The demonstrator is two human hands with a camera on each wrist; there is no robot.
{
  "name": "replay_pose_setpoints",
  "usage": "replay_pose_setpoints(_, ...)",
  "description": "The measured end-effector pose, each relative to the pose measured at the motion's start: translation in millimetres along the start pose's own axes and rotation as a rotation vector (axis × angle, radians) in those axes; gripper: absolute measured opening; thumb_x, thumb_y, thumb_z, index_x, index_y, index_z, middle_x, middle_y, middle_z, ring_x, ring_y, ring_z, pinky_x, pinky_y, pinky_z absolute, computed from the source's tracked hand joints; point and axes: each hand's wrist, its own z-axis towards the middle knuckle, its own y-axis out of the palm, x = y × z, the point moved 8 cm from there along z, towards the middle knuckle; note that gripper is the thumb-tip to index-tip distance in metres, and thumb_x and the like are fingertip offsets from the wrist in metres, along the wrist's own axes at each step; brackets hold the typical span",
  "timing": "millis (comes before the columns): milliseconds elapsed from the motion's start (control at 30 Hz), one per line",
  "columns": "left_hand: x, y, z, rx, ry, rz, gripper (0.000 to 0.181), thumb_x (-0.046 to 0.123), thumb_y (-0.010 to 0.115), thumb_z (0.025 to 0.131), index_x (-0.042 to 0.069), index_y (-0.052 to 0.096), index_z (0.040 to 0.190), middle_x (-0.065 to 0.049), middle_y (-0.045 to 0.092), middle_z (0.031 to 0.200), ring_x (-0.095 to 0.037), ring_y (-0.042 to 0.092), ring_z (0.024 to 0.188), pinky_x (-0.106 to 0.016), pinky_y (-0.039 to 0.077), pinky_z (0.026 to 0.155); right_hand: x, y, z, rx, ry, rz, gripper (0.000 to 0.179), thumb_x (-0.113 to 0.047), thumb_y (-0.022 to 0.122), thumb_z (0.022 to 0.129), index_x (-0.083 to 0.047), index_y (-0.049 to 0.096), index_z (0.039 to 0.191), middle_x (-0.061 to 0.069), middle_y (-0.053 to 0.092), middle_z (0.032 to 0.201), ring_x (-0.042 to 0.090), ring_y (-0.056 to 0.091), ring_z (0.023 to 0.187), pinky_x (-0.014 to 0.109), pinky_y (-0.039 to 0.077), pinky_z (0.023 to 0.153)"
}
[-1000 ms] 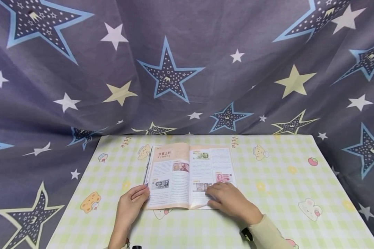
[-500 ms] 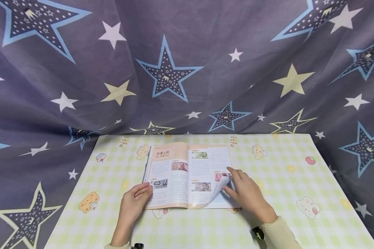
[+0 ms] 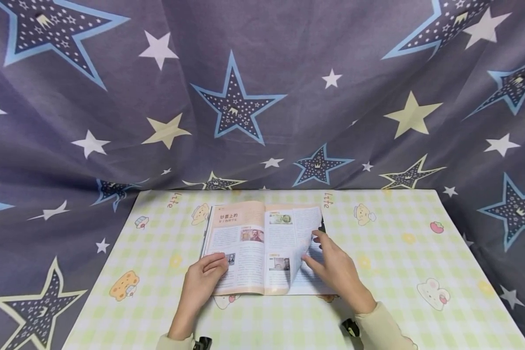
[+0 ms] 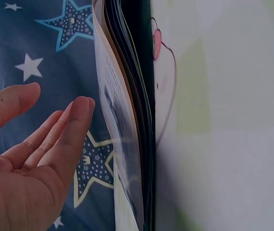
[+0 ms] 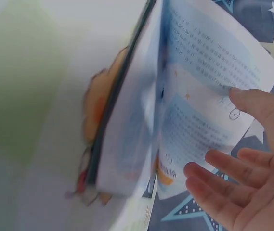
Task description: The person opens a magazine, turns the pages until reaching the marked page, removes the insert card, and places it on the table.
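An open magazine (image 3: 250,272) lies on the table, its pages printed with text and pictures of banknotes. My left hand (image 3: 204,277) is over the lower left page, fingers extended; in the left wrist view the thumb of this hand (image 4: 40,159) stands apart from the fingers, beside the page edges. At the right, a lifted page (image 3: 298,257) curls up toward the spine. My right hand (image 3: 339,272) is at its free edge. In the right wrist view, thumb and loosely bent fingers of the hand (image 5: 242,168) are spread against the underside of the raised page (image 5: 209,96).
A green-and-white checked cloth (image 3: 389,311) with cartoon figures covers the table. Behind it hangs a dark curtain (image 3: 297,121) printed with stars. Black wrist devices (image 3: 351,327) show near the light sleeves (image 3: 382,330).
My right hand first moved right to the lower corner of the right page, lifted it, and the page now curls further left. My left hand has slid right over the left page.
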Motion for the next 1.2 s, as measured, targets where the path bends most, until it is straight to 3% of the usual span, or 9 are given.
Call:
replay_pose_setpoints(300,12.6,18.7,3.7,-0.050,0.046,-0.031,0.034,0.017,0.075,0.092,-0.002,0.069,0.119,-0.010,0.074,0.105,-0.022,0.072,0.098,-0.021,0.056,0.084,-20,18,2.4,-0.094,-0.022,0.140,0.061,-0.024,0.079,0.089,-0.003,0.050,0.138,0.018,0.060,0.130,0.031,0.066,0.107,0.042,0.057,0.086)
replay_pose_setpoints(533,23.8,46.1,1.9,-0.164,0.095,-0.107,0.041,0.025,0.076,0.091,-0.001,0.068,0.121,-0.010,0.074,0.107,-0.021,0.071,0.099,-0.023,0.056,0.084,-36,31,-1.1,-0.179,-0.091,0.283,0.049,-0.015,0.067,0.097,-0.004,0.050,0.142,0.015,0.057,0.137,0.030,0.060,0.120,0.044,0.051,0.098)
replay_pose_setpoints(667,27.2,62.0,0.0,-0.220,0.127,-0.118,0.041,0.027,0.076,0.092,0.000,0.069,0.121,-0.011,0.074,0.105,-0.022,0.072,0.098,-0.024,0.057,0.083,-43,36,-4.4,-0.222,-0.122,0.296,0.048,-0.017,0.063,0.100,-0.008,0.049,0.144,0.013,0.054,0.142,0.029,0.053,0.129,0.046,0.045,0.106)
replay_pose_setpoints(767,27.6,68.9,0.5,-0.223,0.137,-0.111,0.038,0.021,0.076,0.091,-0.002,0.069,0.120,-0.012,0.074,0.100,-0.022,0.072,0.095,-0.024,0.057,0.081,-46,40,-5.7,-0.235,-0.139,0.294,0.048,-0.018,0.062,0.101,-0.009,0.048,0.145,0.011,0.053,0.143,0.027,0.049,0.133,0.046,0.042,0.108)
replay_pose_setpoints(967,25.6,62.3,0.3,-0.166,0.119,-0.035,0.031,0.012,0.076,0.089,-0.002,0.070,0.117,-0.010,0.075,0.092,-0.020,0.073,0.087,-0.021,0.058,0.074,-46,42,-6.8,-0.255,-0.127,0.277,0.050,-0.020,0.063,0.100,-0.009,0.046,0.146,0.011,0.052,0.144,0.026,0.048,0.134,0.045,0.040,0.110)
replay_pose_setpoints(1200,8.6,27.2,1.1,-0.044,0.052,0.018,0.029,0.007,0.075,0.088,0.001,0.071,0.116,-0.007,0.076,0.091,-0.017,0.073,0.082,-0.022,0.058,0.067,-38,48,-6.4,-0.308,-0.093,0.193,0.069,-0.026,0.072,0.094,-0.004,0.039,0.150,0.016,0.050,0.145,0.030,0.048,0.132,0.046,0.041,0.109)
